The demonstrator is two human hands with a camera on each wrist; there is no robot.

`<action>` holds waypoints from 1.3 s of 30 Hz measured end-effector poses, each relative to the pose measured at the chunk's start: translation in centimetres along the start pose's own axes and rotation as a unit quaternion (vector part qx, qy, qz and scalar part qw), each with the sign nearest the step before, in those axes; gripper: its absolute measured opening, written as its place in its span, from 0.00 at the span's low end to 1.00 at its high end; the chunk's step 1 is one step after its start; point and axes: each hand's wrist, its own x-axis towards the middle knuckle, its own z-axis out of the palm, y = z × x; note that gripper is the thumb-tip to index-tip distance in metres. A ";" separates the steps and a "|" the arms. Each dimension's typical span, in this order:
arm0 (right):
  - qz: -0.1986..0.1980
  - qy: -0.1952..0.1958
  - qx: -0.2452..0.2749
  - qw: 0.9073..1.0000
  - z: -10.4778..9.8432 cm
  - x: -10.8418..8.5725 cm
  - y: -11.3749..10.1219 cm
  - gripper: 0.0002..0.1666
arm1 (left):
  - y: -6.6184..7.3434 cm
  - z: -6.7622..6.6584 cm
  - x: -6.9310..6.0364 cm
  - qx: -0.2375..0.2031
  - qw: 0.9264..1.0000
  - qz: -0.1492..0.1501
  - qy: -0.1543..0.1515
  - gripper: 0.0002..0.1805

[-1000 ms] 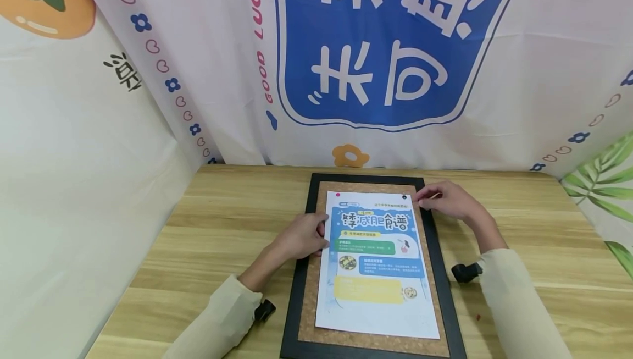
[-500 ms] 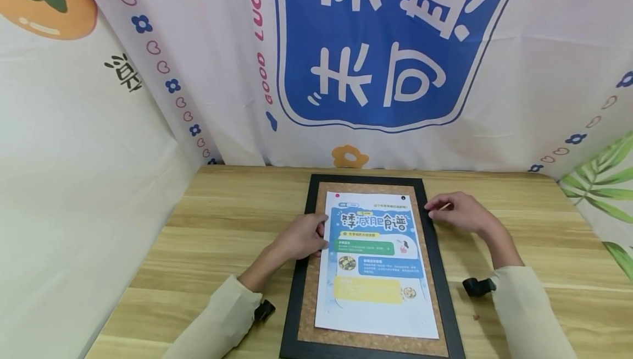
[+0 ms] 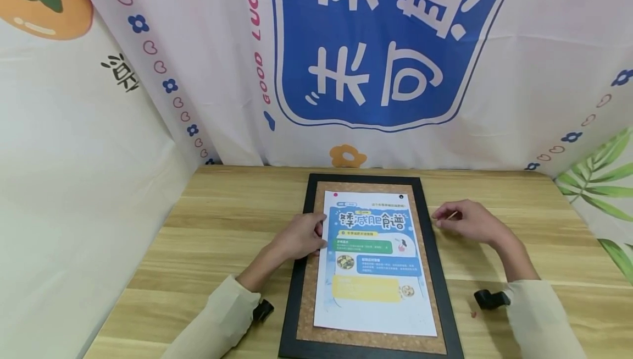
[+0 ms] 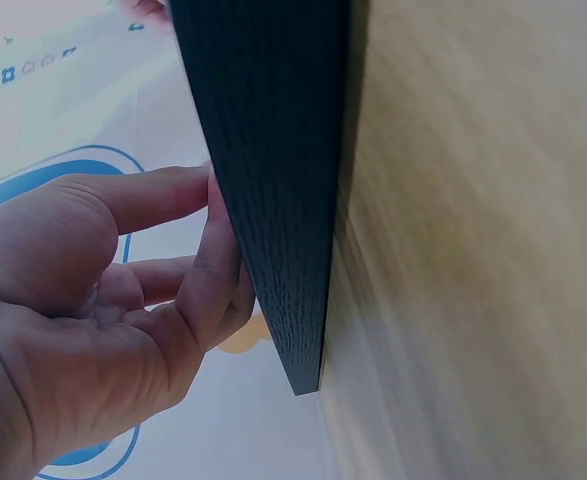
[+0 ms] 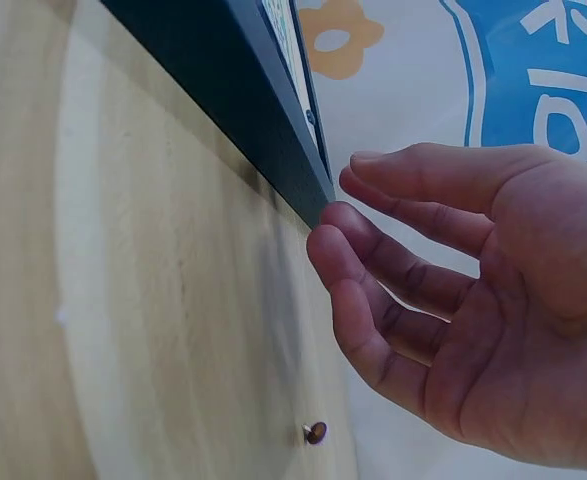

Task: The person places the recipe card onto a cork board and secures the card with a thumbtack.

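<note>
A printed poster [image 3: 376, 315] lies on a black-framed cork board [image 3: 304, 315]. A pink pushpin [image 3: 335, 194] sits at its upper left corner and a black pushpin [image 3: 401, 197] at its upper right. My left hand [image 3: 299, 236] rests across the board's left side, thumb and index fingertip touching the poster's left edge. In the left wrist view its lower fingers bend behind the frame [image 4: 263, 180]. Just right of the frame, my right hand [image 3: 467, 220] hovers with loosely bent fingers; the right wrist view shows nothing held between them.
The board lies on a wood-grain table [image 3: 232, 199]. A small reddish pushpin [image 5: 316, 432] lies on the table to the right, below the right hand. Behind the table hangs a white printed cloth [image 3: 222, 73].
My right hand has drawn away from the poster's upper right corner, moving right and nearer to me, off the frame. The left hand keeps its place on the poster's edge.
</note>
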 end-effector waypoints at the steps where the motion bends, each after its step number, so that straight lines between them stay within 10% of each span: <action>1: -0.001 0.001 -0.001 1.000 0.0 -0.2 0.0 0.13 | 0.0 0.0 0.0 0.000 1.000 0.000 0.000 0.22; 39: -0.034 0.021 -0.001 0.999 1.8 -8.1 1.4 0.18 | -0.1 0.1 0.1 -0.008 1.000 -0.012 -0.004 0.28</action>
